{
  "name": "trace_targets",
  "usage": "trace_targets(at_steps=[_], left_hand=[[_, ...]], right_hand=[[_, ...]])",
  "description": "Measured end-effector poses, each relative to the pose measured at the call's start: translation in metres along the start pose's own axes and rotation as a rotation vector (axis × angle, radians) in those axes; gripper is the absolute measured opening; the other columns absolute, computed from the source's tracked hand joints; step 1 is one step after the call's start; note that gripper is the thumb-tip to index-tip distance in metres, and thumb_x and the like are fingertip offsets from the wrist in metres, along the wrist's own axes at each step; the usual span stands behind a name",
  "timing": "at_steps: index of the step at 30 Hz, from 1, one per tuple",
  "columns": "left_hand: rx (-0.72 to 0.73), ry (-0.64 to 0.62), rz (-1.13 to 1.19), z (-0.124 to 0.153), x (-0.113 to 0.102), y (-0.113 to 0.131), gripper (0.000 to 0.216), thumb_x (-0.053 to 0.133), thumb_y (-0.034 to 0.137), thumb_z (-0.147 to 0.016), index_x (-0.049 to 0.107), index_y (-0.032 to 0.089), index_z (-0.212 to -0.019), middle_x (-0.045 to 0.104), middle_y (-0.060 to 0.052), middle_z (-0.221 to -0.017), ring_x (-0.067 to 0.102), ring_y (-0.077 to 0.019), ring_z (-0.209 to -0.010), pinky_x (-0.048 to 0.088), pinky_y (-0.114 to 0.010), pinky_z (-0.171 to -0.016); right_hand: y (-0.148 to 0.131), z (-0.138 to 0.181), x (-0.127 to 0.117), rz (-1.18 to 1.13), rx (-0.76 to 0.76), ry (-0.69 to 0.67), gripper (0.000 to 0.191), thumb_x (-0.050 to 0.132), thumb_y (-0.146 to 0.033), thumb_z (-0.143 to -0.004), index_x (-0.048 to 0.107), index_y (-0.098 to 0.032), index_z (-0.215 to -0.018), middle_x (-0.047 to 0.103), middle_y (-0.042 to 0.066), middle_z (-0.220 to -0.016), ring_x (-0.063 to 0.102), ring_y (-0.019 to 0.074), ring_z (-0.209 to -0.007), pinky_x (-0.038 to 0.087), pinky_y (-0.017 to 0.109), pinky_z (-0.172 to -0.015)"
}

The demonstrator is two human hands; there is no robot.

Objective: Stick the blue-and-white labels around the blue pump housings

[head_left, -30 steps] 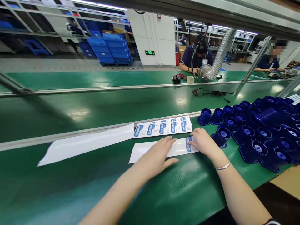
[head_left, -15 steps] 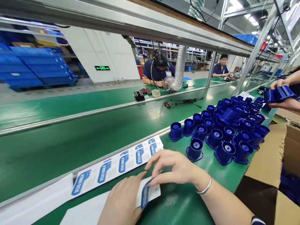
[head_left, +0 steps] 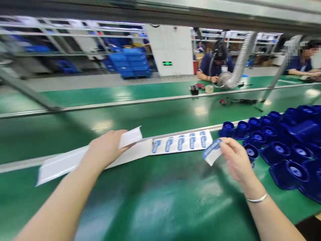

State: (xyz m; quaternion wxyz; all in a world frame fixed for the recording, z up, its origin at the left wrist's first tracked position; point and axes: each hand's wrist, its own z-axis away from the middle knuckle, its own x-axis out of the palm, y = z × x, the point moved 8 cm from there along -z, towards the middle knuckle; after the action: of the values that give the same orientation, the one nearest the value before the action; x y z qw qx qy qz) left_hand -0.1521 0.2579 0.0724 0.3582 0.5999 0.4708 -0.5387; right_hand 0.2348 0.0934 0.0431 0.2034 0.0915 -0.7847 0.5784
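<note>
Pinched between the thumb and fingers of my right hand (head_left: 234,157) is a blue-and-white sticker label (head_left: 212,152), held by one edge above the green bench (head_left: 160,201). My left hand (head_left: 106,147) grips a white strip of backing paper (head_left: 131,137), whose long end lies under my forearm toward the left. Between the hands, a strip of printed labels (head_left: 179,144) lies along the bench's far edge. Just right of my right hand stand several dark blue round plastic housings (head_left: 279,148) with flanged bases.
Beyond the bench runs a green conveyor (head_left: 140,118) bordered by metal rails. Opposite, a person (head_left: 215,63) works near a flexible metal duct (head_left: 242,62); another person (head_left: 302,62) sits at the right. Black cables (head_left: 243,101) lie on the conveyor. A metal beam (head_left: 160,13) crosses overhead.
The label is off its backing and in my right hand, which has moved right. My left hand has moved left with the backing paper. The view has turned left.
</note>
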Motion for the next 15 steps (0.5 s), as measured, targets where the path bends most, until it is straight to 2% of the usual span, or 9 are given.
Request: trace_targets(at_steps=[4,7,12,15], left_hand=[[-0.025,-0.102,-0.063,0.009,0.028,-0.024,0.062,0.052,0.058,-0.091,0.057,0.010,-0.130,0.067,-0.020,-0.116,0.063,-0.0381,-0.108,0.048,-0.045,-0.091],[-0.014,-0.115,-0.053,0.012,0.054,-0.028,0.073,0.056,0.063,-0.086,0.055,0.008,-0.134,0.067,-0.023,-0.117,0.062,-0.0403,-0.112,0.048,-0.047,-0.094],[0.063,-0.117,0.013,0.007,0.083,-0.009,0.084,0.056,0.066,-0.082,0.046,0.011,-0.145,0.055,-0.023,-0.143,0.053,-0.0398,-0.130,0.042,-0.048,-0.106],[0.112,-0.129,0.047,0.007,0.081,0.007,0.080,0.053,0.064,-0.084,0.049,0.012,-0.144,0.059,-0.023,-0.139,0.058,-0.0389,-0.124,0.045,-0.046,-0.103]], right_hand=[[0.004,0.002,-0.003,0.048,0.047,-0.037,0.017,0.078,-0.037,-0.092,0.074,-0.021,-0.087,0.065,0.002,-0.094,0.058,0.0155,-0.086,0.047,0.024,-0.075],[0.008,0.004,-0.004,0.075,0.075,-0.041,0.017,0.078,-0.037,-0.091,0.074,-0.021,-0.087,0.063,0.003,-0.094,0.057,0.0156,-0.085,0.046,0.024,-0.074],[0.018,0.004,0.004,0.094,0.127,-0.100,0.020,0.078,-0.039,-0.091,0.072,-0.020,-0.085,0.064,0.003,-0.090,0.055,0.0152,-0.080,0.045,0.024,-0.071],[0.021,0.005,0.011,0.108,0.138,-0.113,0.023,0.078,-0.041,-0.090,0.070,-0.019,-0.085,0.064,0.002,-0.085,0.055,0.0157,-0.077,0.046,0.025,-0.070]])
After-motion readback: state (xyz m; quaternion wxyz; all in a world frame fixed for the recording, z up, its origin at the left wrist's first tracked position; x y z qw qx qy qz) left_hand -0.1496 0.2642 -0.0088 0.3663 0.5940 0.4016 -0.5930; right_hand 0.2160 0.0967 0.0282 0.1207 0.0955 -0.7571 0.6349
